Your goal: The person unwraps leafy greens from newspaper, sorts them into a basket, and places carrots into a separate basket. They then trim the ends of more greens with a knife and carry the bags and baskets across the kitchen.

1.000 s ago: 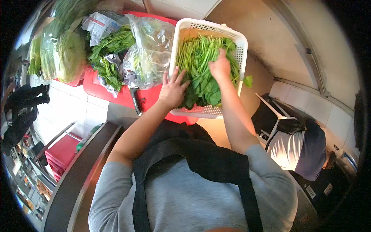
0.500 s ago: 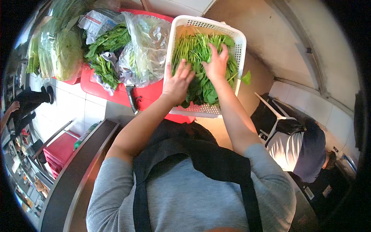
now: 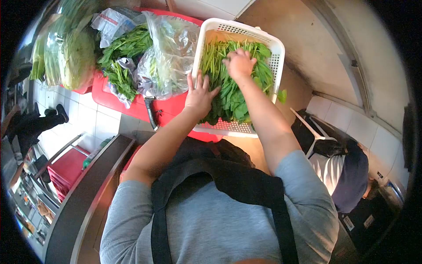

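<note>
A white perforated basket holds cut leafy greens, their pale stems toward the far left and the leaves toward the near and right side. My right hand is over the middle of the pile, its fingers curled down into the greens and their tips partly hidden. At the basket's left wall is my left hand, fingers spread, touching the rim and the edge of the greens. A single leaf sticks out past the right rim.
Left of the basket, a red surface bears a clear plastic bag of vegetables, more leafy greens and a knife with a black handle. Bagged long green vegetables lie farther left. Other people are at both sides.
My right hand has gone from spread fingers to curled ones, lower in the greens and slightly left. My left hand has shifted onto the basket's left rim. The person at far left has moved.
</note>
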`<state>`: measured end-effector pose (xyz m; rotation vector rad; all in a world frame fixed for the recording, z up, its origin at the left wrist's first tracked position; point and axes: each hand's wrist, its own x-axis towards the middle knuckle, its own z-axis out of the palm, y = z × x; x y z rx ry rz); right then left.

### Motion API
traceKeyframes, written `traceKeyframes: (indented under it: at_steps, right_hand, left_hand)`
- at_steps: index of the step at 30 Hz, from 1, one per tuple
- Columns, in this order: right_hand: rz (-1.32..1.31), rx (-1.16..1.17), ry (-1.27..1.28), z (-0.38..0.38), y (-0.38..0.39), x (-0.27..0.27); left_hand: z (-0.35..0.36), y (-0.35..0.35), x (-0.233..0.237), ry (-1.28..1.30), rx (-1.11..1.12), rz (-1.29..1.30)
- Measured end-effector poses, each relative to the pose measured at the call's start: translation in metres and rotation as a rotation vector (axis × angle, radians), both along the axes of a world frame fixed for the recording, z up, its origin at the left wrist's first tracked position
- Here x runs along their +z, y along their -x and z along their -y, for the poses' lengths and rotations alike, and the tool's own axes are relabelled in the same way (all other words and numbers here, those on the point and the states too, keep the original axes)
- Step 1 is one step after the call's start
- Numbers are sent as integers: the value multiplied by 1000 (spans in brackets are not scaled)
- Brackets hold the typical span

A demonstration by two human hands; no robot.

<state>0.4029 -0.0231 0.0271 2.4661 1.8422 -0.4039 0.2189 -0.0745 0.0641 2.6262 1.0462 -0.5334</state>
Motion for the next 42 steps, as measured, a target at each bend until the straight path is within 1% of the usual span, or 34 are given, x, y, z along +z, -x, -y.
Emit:
traceKeyframes:
  at_steps: [1, 4, 5, 8, 9, 12, 14, 15, 18, 19, 20, 22, 24, 26, 28, 29, 30, 31, 32, 33, 34, 36, 37, 39, 41, 42]
  right_hand:
    - [-54, -78, -71, -2, -4, -1]
    - [-333, -210, -334, -9, -24, -6]
    - [-196, -161, -460, -8, -27, -6]
    - [-205, -66, -392, -10, -24, 22]
    - [-302, -3, -357, -9, -22, 18]
    - [-223, 199, -143, 3, 3, 4]
    - [56, 254, -235, 9, 29, 2]
    - [61, 232, -167, 6, 31, -3]
    - [14, 149, -115, -11, 15, -18]
    - [-18, 97, -176, -19, 5, -19]
    - [-108, 32, -264, -24, -7, -19]
    - [-176, -166, -253, -34, -22, 7]
    - [-256, -319, -182, -44, -37, 33]
    - [-356, -264, -386, -43, -54, 36]
    - [-588, -194, -580, -43, -68, 23]
    - [-735, -257, -514, -39, -60, 43]
    - [-600, -206, -429, -36, -50, 69]
    - [-617, -148, -429, -31, -61, 57]
    - [-376, -151, -182, -27, -72, 42]
    - [-456, -202, -78, -22, -67, 46]
    - [-558, -157, -163, -18, -45, 77]
    - [-713, -246, -340, -15, -45, 83]
    - [-790, -270, -366, -16, -40, 99]
    - [-936, -333, -402, -12, -27, 152]
    - [-959, -179, -480, -15, 0, 189]
    - [-964, -105, -512, -14, 18, 206]
  left_hand:
    - [1, 2, -2, -3, 5, 17]
    - [3, 5, -4, -2, 16, 55]
    - [3, 5, -4, -2, 18, 65]
    - [4, 6, -6, 10, 24, 76]
    - [4, 6, -6, 13, 26, 80]
    - [3, 6, -6, 17, 28, 82]
    - [4, 5, -6, 14, 26, 73]
    - [3, 6, -4, 35, 24, 80]
    - [1, 10, 0, 74, 19, 93]
    - [1, 10, 0, 75, 18, 96]
    - [1, 10, 0, 76, 18, 102]
    - [1, 9, -1, 65, 10, 116]
    - [2, 10, -1, 73, 7, 126]
    - [3, 10, 0, 75, 18, 105]
    - [3, 18, 3, 85, 17, 154]
    - [3, 26, 8, 67, -19, 201]
    - [9, 34, -1, 55, -28, 264]
    - [13, 41, 11, 58, -36, 277]
    - [14, 51, 15, 103, -39, 323]
    - [17, 61, 18, 108, -33, 361]
    - [18, 70, 23, 72, -38, 392]
    - [19, 92, 33, 54, -6, 447]
    - [21, 102, 34, 28, 35, 473]
    - [21, 123, 46, 31, 111, 501]
    - [23, 147, 57, 87, 191, 506]
    - [25, 159, 58, 50, 233, 510]
